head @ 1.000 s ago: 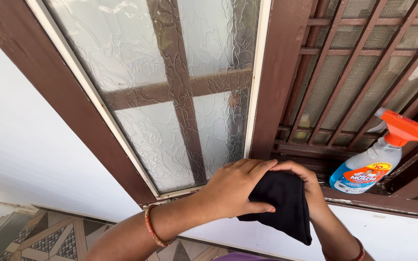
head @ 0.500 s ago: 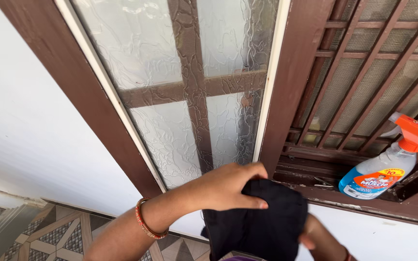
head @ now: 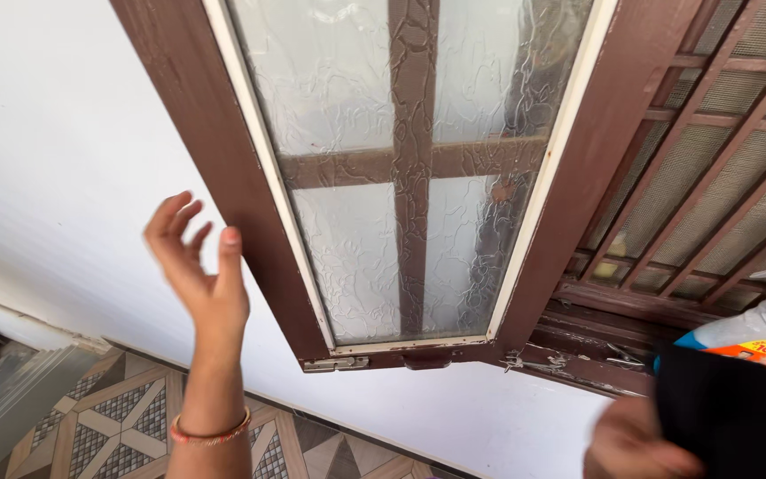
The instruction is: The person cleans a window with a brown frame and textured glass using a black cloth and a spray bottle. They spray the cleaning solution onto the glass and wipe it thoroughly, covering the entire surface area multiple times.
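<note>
While looking up at an open window sash (head: 401,177) with a brown wooden frame and patterned frosted glass, seeing two hands in quite different spots. Left hand (head: 197,266) raised in front of the white wall (head: 64,160), fingers (head: 170,222) spread loosely and palm open, holding nothing, just beside the sash's left edge but not touching it. Orange bangle (head: 210,435) sitting round that wrist. Right hand (head: 636,443) down in the bottom right corner, pretty blurry, closed on a black cloth (head: 729,417) that hangs bunched up below the sill. Can't make out exactly how the fingers wrap it, too smeared. Spray bottle (head: 755,324) with an orange trigger top and a pale body standing on the sill right behind the cloth, partly covered by it. Brown grille with mesh (head: 711,160) filling the window opening to the right of the sash. Small metal latch (head: 334,364) on the sash's bottom rail. Patterned floor tiles (head: 117,417) showing lower left.
</note>
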